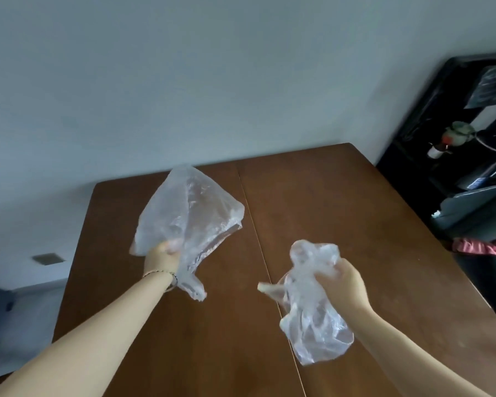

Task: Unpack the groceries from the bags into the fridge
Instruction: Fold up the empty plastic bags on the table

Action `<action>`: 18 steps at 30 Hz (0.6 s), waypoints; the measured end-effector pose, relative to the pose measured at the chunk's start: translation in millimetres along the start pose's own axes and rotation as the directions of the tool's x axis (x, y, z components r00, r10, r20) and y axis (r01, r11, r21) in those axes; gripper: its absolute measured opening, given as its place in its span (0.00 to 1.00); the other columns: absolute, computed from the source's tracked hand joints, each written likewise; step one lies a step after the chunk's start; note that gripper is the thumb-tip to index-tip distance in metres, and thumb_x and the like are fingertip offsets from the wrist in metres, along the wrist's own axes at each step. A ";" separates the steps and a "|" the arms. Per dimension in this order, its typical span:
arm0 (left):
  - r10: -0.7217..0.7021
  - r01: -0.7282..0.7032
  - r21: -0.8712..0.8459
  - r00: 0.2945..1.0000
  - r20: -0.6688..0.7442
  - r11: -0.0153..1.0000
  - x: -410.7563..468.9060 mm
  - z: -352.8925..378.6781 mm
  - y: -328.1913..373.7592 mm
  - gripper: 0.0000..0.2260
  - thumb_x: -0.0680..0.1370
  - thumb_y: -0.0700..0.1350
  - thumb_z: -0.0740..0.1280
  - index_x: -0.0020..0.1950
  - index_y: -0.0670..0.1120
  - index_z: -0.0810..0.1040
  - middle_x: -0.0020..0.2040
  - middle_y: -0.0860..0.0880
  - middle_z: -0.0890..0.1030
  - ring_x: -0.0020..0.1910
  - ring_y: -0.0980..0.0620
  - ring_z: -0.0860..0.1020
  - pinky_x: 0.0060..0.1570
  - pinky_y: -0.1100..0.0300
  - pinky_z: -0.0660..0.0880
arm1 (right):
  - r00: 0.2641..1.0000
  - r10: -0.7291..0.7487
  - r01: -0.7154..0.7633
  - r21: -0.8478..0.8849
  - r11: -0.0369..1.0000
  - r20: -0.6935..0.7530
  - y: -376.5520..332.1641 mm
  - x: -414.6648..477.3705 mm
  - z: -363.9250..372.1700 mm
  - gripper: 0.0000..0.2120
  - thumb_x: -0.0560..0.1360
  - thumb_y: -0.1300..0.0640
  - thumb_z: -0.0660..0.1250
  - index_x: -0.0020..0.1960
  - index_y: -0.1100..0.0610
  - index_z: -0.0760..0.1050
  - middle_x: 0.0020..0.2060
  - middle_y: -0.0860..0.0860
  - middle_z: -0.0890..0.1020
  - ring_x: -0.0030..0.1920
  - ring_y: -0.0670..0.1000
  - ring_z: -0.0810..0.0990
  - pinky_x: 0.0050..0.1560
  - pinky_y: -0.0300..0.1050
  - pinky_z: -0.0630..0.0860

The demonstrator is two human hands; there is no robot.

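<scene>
Two clear plastic bags hang in the air above a brown wooden table (355, 219). My left hand (162, 260) grips the larger clear bag (188, 213) near its mouth; the bag billows upward and looks empty. My right hand (345, 283) is closed around the crumpled smaller clear bag (312, 310), which droops below my fist and also looks empty. A thin bracelet circles my left wrist. No fridge and no groceries are in view.
A pale grey wall rises behind the table. A black shelf unit (447, 133) with assorted items stands at the right, next to the table's far corner. A pink cloth (476, 247) lies off the table's right edge. A seam runs down the tabletop's middle.
</scene>
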State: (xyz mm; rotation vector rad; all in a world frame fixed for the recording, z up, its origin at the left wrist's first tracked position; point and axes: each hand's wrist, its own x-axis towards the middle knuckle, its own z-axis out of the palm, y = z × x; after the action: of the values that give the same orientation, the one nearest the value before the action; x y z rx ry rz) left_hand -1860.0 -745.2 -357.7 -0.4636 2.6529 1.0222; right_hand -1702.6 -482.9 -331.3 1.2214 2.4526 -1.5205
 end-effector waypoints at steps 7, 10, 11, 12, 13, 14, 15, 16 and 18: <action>0.400 -0.365 -0.163 0.844 0.358 0.916 -111.0 8.4 26.0 0.10 0.78 0.35 0.61 0.53 0.46 0.79 0.41 0.47 0.80 0.39 0.52 0.76 0.41 0.64 0.72 | 0.989 -0.102 0.074 0.243 0.967 0.103 -41.6 -32.5 13.6 0.14 0.72 0.52 0.70 0.53 0.55 0.69 0.40 0.46 0.75 0.42 0.47 0.76 0.37 0.32 0.71; 0.492 -0.515 -0.104 0.711 0.502 0.851 -156.7 12.7 37.1 0.10 0.80 0.37 0.57 0.58 0.40 0.75 0.51 0.42 0.77 0.51 0.48 0.75 0.44 0.73 0.67 | 0.886 -0.170 0.015 0.340 0.940 0.431 -48.0 -61.6 28.1 0.36 0.61 0.40 0.77 0.62 0.55 0.68 0.56 0.45 0.79 0.57 0.45 0.77 0.62 0.38 0.72; 0.529 -0.580 -0.081 0.665 0.528 0.811 -169.1 12.8 40.7 0.12 0.81 0.36 0.56 0.61 0.37 0.73 0.55 0.41 0.76 0.56 0.47 0.75 0.46 0.74 0.66 | 0.877 -0.189 0.015 0.369 0.929 0.441 -43.4 -63.2 31.7 0.35 0.59 0.42 0.78 0.61 0.54 0.71 0.53 0.48 0.82 0.54 0.47 0.80 0.60 0.44 0.75; 0.556 -0.640 -0.074 0.598 0.578 0.765 -181.0 11.0 42.3 0.12 0.80 0.36 0.56 0.62 0.35 0.72 0.57 0.41 0.76 0.58 0.47 0.75 0.48 0.74 0.66 | 0.887 -0.185 0.005 0.394 0.919 0.422 -41.3 -63.0 29.8 0.27 0.60 0.49 0.78 0.56 0.54 0.74 0.48 0.50 0.83 0.49 0.48 0.82 0.55 0.44 0.78; 0.602 -0.720 -0.085 0.503 0.621 0.689 -192.3 6.4 43.2 0.12 0.79 0.35 0.57 0.61 0.36 0.73 0.57 0.40 0.77 0.55 0.48 0.76 0.52 0.71 0.68 | 0.896 -0.180 0.007 0.391 0.920 0.406 -35.9 -61.0 25.7 0.16 0.64 0.56 0.76 0.50 0.54 0.75 0.43 0.51 0.83 0.44 0.47 0.82 0.49 0.41 0.78; 0.646 -0.802 -0.085 0.409 0.645 0.592 -200.8 -0.4 43.5 0.12 0.79 0.36 0.58 0.60 0.37 0.75 0.57 0.40 0.78 0.50 0.49 0.78 0.51 0.59 0.74 | 0.902 -0.220 0.124 0.267 0.956 0.372 -29.7 -59.6 19.5 0.08 0.68 0.61 0.72 0.45 0.55 0.74 0.39 0.50 0.81 0.41 0.47 0.80 0.45 0.38 0.76; 0.723 -0.876 -0.054 0.358 0.591 0.478 -204.4 -6.5 39.8 0.12 0.77 0.38 0.59 0.56 0.40 0.79 0.57 0.43 0.79 0.44 0.51 0.79 0.45 0.70 0.69 | 0.885 -0.300 0.300 0.058 0.952 0.356 -21.2 -54.3 15.8 0.06 0.71 0.64 0.69 0.42 0.55 0.75 0.38 0.49 0.79 0.40 0.47 0.78 0.44 0.37 0.74; 0.834 -0.939 0.011 0.310 0.457 0.343 -204.6 -11.4 35.9 0.11 0.75 0.42 0.61 0.51 0.44 0.82 0.56 0.46 0.81 0.40 0.52 0.80 0.48 0.63 0.78 | 0.852 -0.304 0.426 -0.227 0.876 0.428 -13.1 -52.5 9.2 0.06 0.69 0.64 0.70 0.42 0.55 0.77 0.38 0.50 0.79 0.41 0.49 0.79 0.45 0.38 0.73; 0.958 -0.982 0.170 0.129 0.256 0.086 -201.2 -18.5 29.7 0.11 0.70 0.49 0.66 0.50 0.49 0.81 0.59 0.50 0.79 0.49 0.53 0.80 0.52 0.55 0.77 | 0.782 -0.410 0.603 -0.738 0.303 0.470 2.6 -49.0 -2.2 0.10 0.65 0.61 0.72 0.47 0.56 0.81 0.44 0.51 0.82 0.48 0.49 0.81 0.52 0.41 0.73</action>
State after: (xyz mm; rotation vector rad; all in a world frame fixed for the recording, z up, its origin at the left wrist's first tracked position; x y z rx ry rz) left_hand -1689.5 -696.9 -256.1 1.7104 2.7259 0.7046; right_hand -1666.0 -510.4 -313.2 0.0472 2.8987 -0.1103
